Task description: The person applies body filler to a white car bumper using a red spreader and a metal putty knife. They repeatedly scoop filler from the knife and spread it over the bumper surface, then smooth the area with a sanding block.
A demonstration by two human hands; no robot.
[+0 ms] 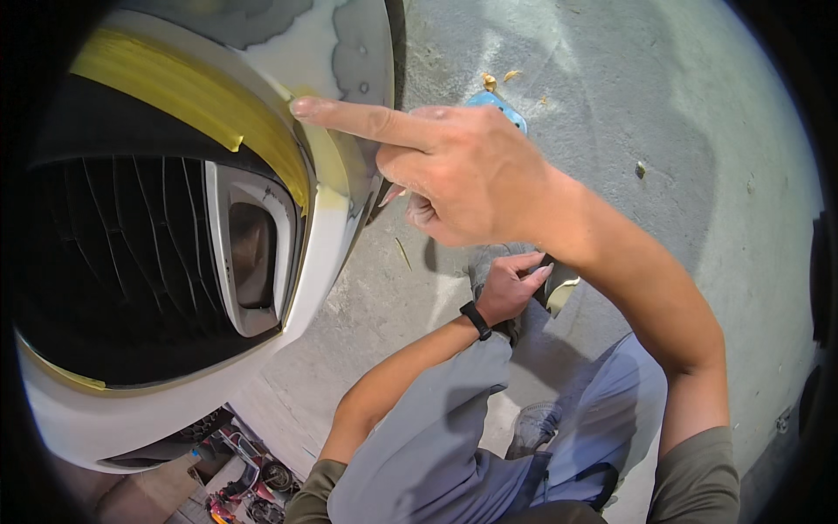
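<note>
My right hand (pixel 454 175) reaches to a white car bumper (pixel 305 297) at upper left, index finger stretched onto its sanded, patchy filler edge (pixel 339 140) beside yellow masking tape (pixel 175 83), other fingers curled and nothing visible in them. The tape borders a black grille (pixel 105 244) and a silver-framed opening (pixel 223 201). My left hand (pixel 515 284) is lower, near my legs, its fingers closed on a dark object (pixel 545 260), partly hidden by my right forearm, with a pale beige piece (pixel 560 297) just beside it.
A blue block with dark holes (pixel 496 106) lies on the grey concrete floor (pixel 663 113), partly behind my right hand, among yellowish scraps (pixel 489 81). My bent legs (pixel 428 419) and shoe (pixel 531 428) are below. A jumble of tools or parts (pixel 253 476) sits under the bumper at lower left.
</note>
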